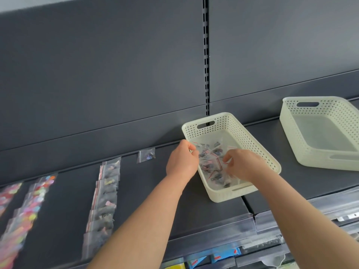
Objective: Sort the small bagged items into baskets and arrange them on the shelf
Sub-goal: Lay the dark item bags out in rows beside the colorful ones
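Many clear bags (pixel 210 165) (red zip strips) fill cream basket (pixel 252 144).

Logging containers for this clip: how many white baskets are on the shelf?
2. The centre basket holds bagged items; the right basket stands apart, at the frame's edge. None appears hidden.
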Demonstrator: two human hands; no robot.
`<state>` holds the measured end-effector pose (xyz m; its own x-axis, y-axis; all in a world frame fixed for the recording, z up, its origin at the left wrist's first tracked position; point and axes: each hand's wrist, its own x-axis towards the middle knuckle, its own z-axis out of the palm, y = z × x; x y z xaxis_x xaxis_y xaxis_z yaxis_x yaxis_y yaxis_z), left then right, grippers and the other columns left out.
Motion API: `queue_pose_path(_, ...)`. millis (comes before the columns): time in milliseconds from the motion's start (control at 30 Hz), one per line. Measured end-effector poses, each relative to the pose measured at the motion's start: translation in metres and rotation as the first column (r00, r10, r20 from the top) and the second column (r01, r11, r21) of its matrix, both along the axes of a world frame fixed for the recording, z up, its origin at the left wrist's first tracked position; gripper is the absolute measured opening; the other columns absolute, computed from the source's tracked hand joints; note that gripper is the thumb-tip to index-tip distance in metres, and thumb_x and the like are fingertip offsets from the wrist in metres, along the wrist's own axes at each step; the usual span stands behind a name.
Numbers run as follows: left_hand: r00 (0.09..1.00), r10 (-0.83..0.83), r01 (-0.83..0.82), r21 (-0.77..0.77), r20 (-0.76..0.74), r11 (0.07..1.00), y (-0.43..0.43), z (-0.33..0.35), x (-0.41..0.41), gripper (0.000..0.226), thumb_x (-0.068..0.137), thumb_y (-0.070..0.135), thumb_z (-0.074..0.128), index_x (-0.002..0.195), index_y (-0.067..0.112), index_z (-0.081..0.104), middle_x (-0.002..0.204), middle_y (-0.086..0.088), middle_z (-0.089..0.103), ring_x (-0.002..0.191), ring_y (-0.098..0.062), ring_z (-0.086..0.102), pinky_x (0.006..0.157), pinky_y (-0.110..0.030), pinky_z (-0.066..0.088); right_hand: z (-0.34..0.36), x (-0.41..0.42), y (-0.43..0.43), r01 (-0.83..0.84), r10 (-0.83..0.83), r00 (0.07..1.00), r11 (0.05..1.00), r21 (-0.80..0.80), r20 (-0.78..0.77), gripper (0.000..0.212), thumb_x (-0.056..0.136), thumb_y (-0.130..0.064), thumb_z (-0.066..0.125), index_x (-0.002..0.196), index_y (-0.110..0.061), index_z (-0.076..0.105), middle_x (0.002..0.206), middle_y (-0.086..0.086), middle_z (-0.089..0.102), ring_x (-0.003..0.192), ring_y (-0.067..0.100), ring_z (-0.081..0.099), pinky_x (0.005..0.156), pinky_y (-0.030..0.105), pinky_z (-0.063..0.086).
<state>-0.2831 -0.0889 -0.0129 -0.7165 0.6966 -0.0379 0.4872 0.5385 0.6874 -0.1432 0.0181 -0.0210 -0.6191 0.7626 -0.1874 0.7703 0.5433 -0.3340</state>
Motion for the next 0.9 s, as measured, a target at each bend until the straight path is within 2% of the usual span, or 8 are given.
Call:
queue_pose_path(167, 0.998, 0.006, -0.009, 0.056, 0.062, 0.998, -0.002, 0.002, 0.001, 0.006, 0.096, 0.028, 0.050, 0.092, 0.033, 0.051, 0.093, 0.007, 0.062, 0.084, -0.020, 0.066, 0.077, -0.045, 0.058, -0.004, 0.000, 0.004, 0.098, -0.088, 0.984, 0.993, 0.063, -0.156, 0.035, 0.093, -0.014, 0.043, 0.125, -0.026, 0.051, 0.104, -0.003, 0.064, 0.089, 0.020, 0.059, 0.071, 0.031, 0.049)
queue_pose_path(300, 0.996, -0.002, -0.004, 0.075, 0.088, 0.997, -0.005, 0.004, 0.004, 0.009, 0.095, 0.028, 0.051, 0.087, 0.033, 0.050, 0.093, 0.007, 0.063, 0.082, -0.019, 0.067, 0.077, -0.045, 0.058, -0.002, 0.002, 0.001, -0.010, 0.010, 1.000, 0.999, -0.031, -0.003, 0.063, 0.076, -0.040, 0.072, 0.131, -0.028, 0.043, 0.104, -0.009, 0.063, 0.092, 0.016, 0.061, 0.082, 0.035, 0.052)
queue_pose_path(400, 0.997, -0.008, 0.004, 0.058, 0.072, 0.998, -0.005, 0.006, 0.003, 0.006, 0.095, 0.028, 0.051, 0.090, 0.031, 0.052, 0.094, 0.007, 0.064, 0.081, -0.019, 0.067, 0.077, -0.045, 0.058, 0.001, -0.001, -0.001, -0.026, 0.028, 0.999, 0.999, -0.042, 0.038, 0.054, 0.074, -0.027, 0.075, 0.123, -0.032, 0.051, 0.095, -0.013, 0.064, 0.089, 0.013, 0.061, 0.080, 0.032, 0.052)
queue_pose_path(533, 0.994, -0.054, 0.053, 0.011, 0.093, 0.999, -0.008, 0.009, 0.000, 0.005, 0.093, 0.031, 0.056, 0.097, 0.032, 0.053, 0.103, 0.005, 0.066, 0.091, -0.018, 0.066, 0.083, -0.041, 0.056, 0.007, 0.005, -0.001, 0.029, -0.038, 0.975, 0.999, -0.044, -0.217, 0.047, 0.084, -0.011, 0.064, 0.126, -0.025, 0.050, 0.083, -0.012, 0.063, 0.078, 0.011, 0.063, 0.073, 0.031, 0.055)
queue_pose_path(667, 0.987, -0.140, 0.141, 0.011, -0.076, 0.990, -0.018, 0.020, -0.001, 0.039, 0.088, 0.036, 0.065, 0.124, 0.029, 0.052, 0.122, 0.011, 0.057, 0.114, -0.011, 0.054, 0.095, -0.037, 0.048, 0.038, 0.000, -0.013, -0.073, -0.013, 0.850, 0.987, -0.142, -0.527, 0.053, 0.081, -0.008, 0.071, 0.127, -0.024, 0.051, 0.082, -0.007, 0.070, 0.076, 0.010, 0.067, 0.065, 0.024, 0.051)
queue_pose_path(733, 0.963, -0.270, 0.265, 0.117, 0.025, 0.957, -0.024, 0.027, -0.002, 0.056, 0.084, 0.035, 0.072, 0.134, 0.030, 0.047, 0.134, 0.014, 0.052, 0.125, -0.006, 0.045, 0.104, -0.033, 0.040, 0.052, -0.008, -0.019, -0.136, 0.002, 0.803, 0.974, -0.181, -0.597, 0.052, 0.079, -0.008, 0.072, 0.124, -0.027, 0.053, 0.080, -0.007, 0.073, 0.077, 0.009, 0.068, 0.071, 0.023, 0.052)
queue_pose_path(800, 0.916, -0.352, 0.319, 0.182, 0.191, 0.930, -0.029, 0.033, -0.003, 0.066, 0.082, 0.030, 0.076, 0.139, 0.028, 0.043, 0.128, 0.014, 0.057, 0.122, -0.003, 0.049, 0.103, -0.027, 0.038, 0.064, -0.018, -0.026, -0.207, 0.022, 0.778, 0.953, -0.223, -0.628, 0.049, 0.079, -0.009, 0.073, 0.120, -0.027, 0.054, 0.080, -0.008, 0.074, 0.078, 0.006, 0.069, 0.072, 0.022, 0.051)
queue_pose_path(900, 0.929, -0.286, 0.220, 0.271, 0.236, 0.937, -0.040, 0.036, -0.012, 0.036, 0.086, 0.017, 0.072, 0.119, 0.023, 0.059, 0.096, 0.007, 0.070, 0.091, -0.006, 0.065, 0.087, -0.027, 0.050, 0.069, -0.037, -0.037, -0.257, -0.010, 0.716, 0.926, -0.276, -0.698, 0.034, 0.082, -0.012, 0.073, 0.111, -0.025, 0.060, 0.079, -0.006, 0.074, 0.070, 0.002, 0.067, 0.059, 0.013, 0.047)
